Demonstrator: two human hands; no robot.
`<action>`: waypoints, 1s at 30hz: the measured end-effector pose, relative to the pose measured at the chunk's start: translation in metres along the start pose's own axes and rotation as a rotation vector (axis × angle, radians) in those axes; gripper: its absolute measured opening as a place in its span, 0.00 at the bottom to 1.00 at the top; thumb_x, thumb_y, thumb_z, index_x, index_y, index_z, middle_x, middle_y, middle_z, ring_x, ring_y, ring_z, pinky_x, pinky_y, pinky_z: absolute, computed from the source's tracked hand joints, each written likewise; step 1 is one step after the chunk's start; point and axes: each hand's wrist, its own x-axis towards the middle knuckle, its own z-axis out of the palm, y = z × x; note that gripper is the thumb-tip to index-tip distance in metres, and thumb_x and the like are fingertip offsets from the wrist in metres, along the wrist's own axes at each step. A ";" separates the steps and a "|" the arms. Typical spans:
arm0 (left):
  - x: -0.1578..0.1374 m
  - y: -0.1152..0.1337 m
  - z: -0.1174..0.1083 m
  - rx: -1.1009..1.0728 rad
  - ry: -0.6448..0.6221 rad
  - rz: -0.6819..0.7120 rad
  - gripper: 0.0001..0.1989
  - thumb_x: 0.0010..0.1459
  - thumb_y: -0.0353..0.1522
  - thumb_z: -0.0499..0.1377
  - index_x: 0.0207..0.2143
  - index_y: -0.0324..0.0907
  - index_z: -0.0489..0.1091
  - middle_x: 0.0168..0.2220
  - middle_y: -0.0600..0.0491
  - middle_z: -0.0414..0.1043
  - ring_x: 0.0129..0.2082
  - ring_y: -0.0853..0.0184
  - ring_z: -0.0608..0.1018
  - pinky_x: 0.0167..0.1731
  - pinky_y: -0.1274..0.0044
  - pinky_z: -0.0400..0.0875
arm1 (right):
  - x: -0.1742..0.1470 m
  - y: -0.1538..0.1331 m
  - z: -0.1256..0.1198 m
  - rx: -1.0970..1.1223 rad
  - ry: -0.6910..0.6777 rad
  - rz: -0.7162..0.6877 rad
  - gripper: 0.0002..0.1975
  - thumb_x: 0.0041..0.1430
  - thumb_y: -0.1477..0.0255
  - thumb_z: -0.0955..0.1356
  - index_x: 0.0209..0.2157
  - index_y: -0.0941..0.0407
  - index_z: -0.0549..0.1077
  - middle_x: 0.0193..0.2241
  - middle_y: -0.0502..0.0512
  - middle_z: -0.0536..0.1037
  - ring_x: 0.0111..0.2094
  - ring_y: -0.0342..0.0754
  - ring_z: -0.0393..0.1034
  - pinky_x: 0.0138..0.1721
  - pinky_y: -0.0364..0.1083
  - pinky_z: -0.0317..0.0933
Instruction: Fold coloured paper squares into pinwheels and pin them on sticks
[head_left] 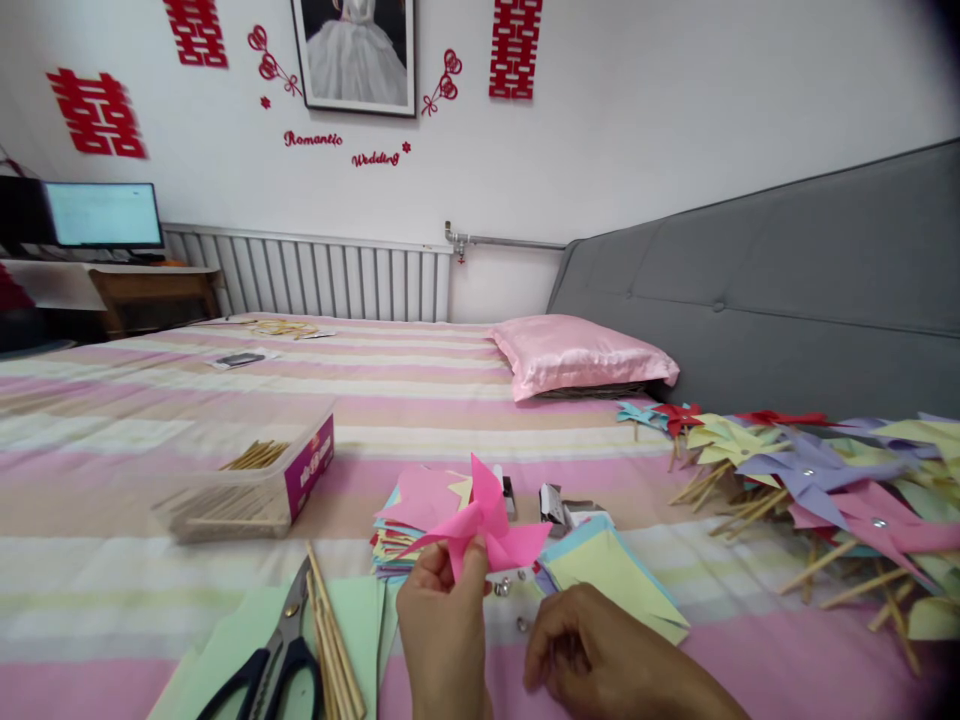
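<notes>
My left hand (448, 625) pinches a bright pink paper pinwheel (491, 505) at its middle, the thumb over the folded centre. Its blades fan out above my fingers, and no stick shows on it. My right hand (600, 640) rests low on the bed to the right, fingers curled down and closed; what they may hold is hidden. Just left of it lie several small shiny metal tacks (502, 588) on the sheet. Behind the pinwheel is a stack of cut coloured paper (409, 510). Yellow and blue paper squares (615, 580) lie beyond my right hand.
Dark-handled scissors (289, 640) and wooden sticks (330, 640) lie on green paper (225, 650) at front left. A clear plastic box (232, 500) holds more sticks. Small torn boxes (553, 508) stand behind. Finished pinwheels (817, 470) pile up at right, near a pink pillow (581, 355).
</notes>
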 end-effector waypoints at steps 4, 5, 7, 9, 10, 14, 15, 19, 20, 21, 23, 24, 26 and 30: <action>0.000 -0.001 -0.001 -0.007 -0.003 -0.006 0.10 0.39 0.33 0.63 0.26 0.38 0.68 0.16 0.60 0.67 0.20 0.73 0.65 0.22 0.80 0.59 | -0.003 -0.001 0.005 0.158 -0.161 0.052 0.21 0.38 0.82 0.62 0.33 0.52 0.79 0.15 0.44 0.68 0.16 0.36 0.52 0.18 0.36 0.45; 0.000 -0.001 -0.001 -0.002 -0.009 -0.007 0.10 0.39 0.33 0.63 0.26 0.38 0.68 0.16 0.60 0.67 0.19 0.73 0.65 0.22 0.80 0.59 | -0.006 0.000 0.005 0.170 -0.189 0.072 0.21 0.38 0.81 0.63 0.34 0.51 0.79 0.15 0.44 0.68 0.16 0.37 0.52 0.18 0.36 0.45; 0.000 -0.002 -0.001 0.014 -0.025 -0.001 0.10 0.40 0.33 0.63 0.26 0.38 0.69 0.17 0.59 0.68 0.20 0.72 0.65 0.22 0.79 0.59 | -0.010 0.002 0.004 0.170 -0.229 0.145 0.18 0.37 0.80 0.65 0.30 0.52 0.80 0.15 0.43 0.68 0.17 0.37 0.53 0.18 0.36 0.47; 0.000 -0.002 -0.002 0.032 -0.036 0.013 0.10 0.41 0.33 0.62 0.27 0.37 0.70 0.19 0.58 0.69 0.21 0.72 0.66 0.23 0.79 0.60 | -0.014 0.004 0.000 0.178 -0.272 0.220 0.12 0.35 0.79 0.67 0.24 0.54 0.80 0.13 0.43 0.67 0.16 0.37 0.53 0.17 0.36 0.46; 0.000 -0.002 -0.002 0.041 -0.037 0.019 0.10 0.41 0.33 0.62 0.28 0.37 0.70 0.19 0.57 0.69 0.21 0.71 0.66 0.24 0.79 0.60 | -0.014 0.005 -0.002 0.197 -0.282 0.236 0.09 0.35 0.79 0.67 0.21 0.55 0.79 0.12 0.43 0.66 0.16 0.37 0.53 0.17 0.36 0.46; -0.002 -0.002 -0.003 0.045 -0.026 0.020 0.10 0.42 0.33 0.61 0.28 0.37 0.70 0.18 0.58 0.68 0.22 0.71 0.66 0.24 0.79 0.60 | -0.005 0.005 -0.005 0.268 -0.070 0.197 0.04 0.36 0.79 0.69 0.20 0.58 0.75 0.12 0.42 0.63 0.15 0.36 0.54 0.17 0.35 0.45; -0.002 -0.002 -0.003 0.043 -0.027 0.014 0.10 0.42 0.33 0.62 0.28 0.36 0.69 0.18 0.58 0.68 0.22 0.71 0.66 0.24 0.79 0.60 | -0.002 0.004 -0.005 0.263 0.022 0.188 0.04 0.37 0.79 0.69 0.22 0.59 0.75 0.12 0.42 0.65 0.16 0.36 0.55 0.17 0.35 0.46; -0.001 -0.002 -0.002 0.044 -0.033 0.002 0.10 0.41 0.33 0.62 0.27 0.37 0.69 0.18 0.58 0.68 0.20 0.72 0.65 0.23 0.80 0.60 | 0.012 0.004 0.005 0.161 0.267 0.121 0.08 0.42 0.78 0.67 0.28 0.58 0.76 0.20 0.49 0.74 0.21 0.42 0.65 0.22 0.38 0.55; -0.001 -0.002 -0.002 0.040 -0.035 0.003 0.10 0.41 0.33 0.62 0.27 0.37 0.69 0.18 0.59 0.67 0.20 0.72 0.65 0.23 0.80 0.60 | 0.014 0.006 0.008 0.112 0.299 0.097 0.08 0.44 0.78 0.66 0.28 0.58 0.76 0.22 0.51 0.75 0.23 0.43 0.67 0.24 0.39 0.57; -0.001 -0.002 -0.002 0.035 -0.034 0.005 0.10 0.41 0.33 0.62 0.27 0.37 0.69 0.18 0.59 0.67 0.20 0.72 0.65 0.23 0.80 0.60 | 0.016 0.007 0.011 0.056 0.327 0.070 0.09 0.46 0.78 0.65 0.28 0.57 0.77 0.24 0.52 0.76 0.25 0.45 0.68 0.26 0.40 0.58; -0.001 -0.002 -0.001 0.026 -0.035 0.009 0.10 0.41 0.33 0.62 0.28 0.37 0.69 0.18 0.59 0.67 0.20 0.72 0.65 0.23 0.80 0.60 | 0.018 0.012 0.016 -0.051 0.356 0.035 0.10 0.48 0.78 0.63 0.28 0.56 0.77 0.25 0.52 0.77 0.27 0.46 0.69 0.28 0.41 0.59; -0.001 -0.002 -0.001 0.027 -0.035 0.009 0.10 0.41 0.33 0.62 0.27 0.37 0.69 0.18 0.59 0.67 0.20 0.72 0.65 0.23 0.80 0.60 | 0.019 0.015 0.018 -0.087 0.357 0.027 0.11 0.49 0.78 0.62 0.28 0.56 0.76 0.25 0.52 0.77 0.26 0.46 0.69 0.28 0.41 0.59; -0.001 -0.001 -0.001 0.032 -0.031 0.005 0.11 0.41 0.33 0.62 0.27 0.37 0.69 0.18 0.59 0.67 0.20 0.73 0.65 0.22 0.80 0.59 | 0.020 0.019 0.019 -0.132 0.364 0.024 0.12 0.51 0.79 0.61 0.28 0.56 0.76 0.25 0.52 0.76 0.25 0.45 0.68 0.28 0.41 0.59; -0.001 -0.001 -0.001 0.034 -0.027 -0.006 0.10 0.40 0.33 0.62 0.25 0.37 0.68 0.17 0.59 0.67 0.19 0.74 0.64 0.21 0.81 0.58 | 0.021 0.021 0.017 -0.181 0.397 0.032 0.14 0.50 0.81 0.59 0.26 0.56 0.74 0.27 0.53 0.75 0.30 0.46 0.68 0.33 0.42 0.58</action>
